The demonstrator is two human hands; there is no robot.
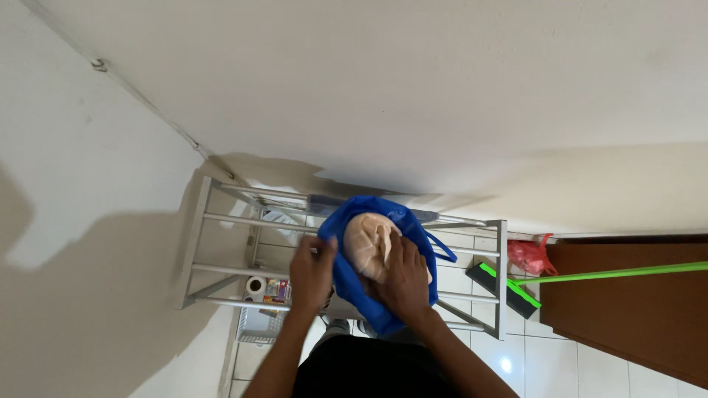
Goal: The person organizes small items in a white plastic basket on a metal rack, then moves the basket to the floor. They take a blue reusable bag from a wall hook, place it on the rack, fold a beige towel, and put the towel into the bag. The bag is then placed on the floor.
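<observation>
One grey metal rack [221, 217] standing against the wall, one blue bag [354, 284] resting on its top rails, one beige bundle [366, 243] sitting inside, right hand [404, 278] pressing flat on the bundle, left hand [313, 271] pinching the bag's rim, one green-handled broom [516, 284] leaning just right, tiled floor [560, 361] lying open beyond.

both forearms rise from 6 o'clock and lean toward each other. the left hand [313, 267] sits at 9 o'clock of the right, fingers curled and pinched shut, back of the hand up. the right hand [402, 276] lies palm down, fingers spread and pointing to 12 o'clock.
</observation>
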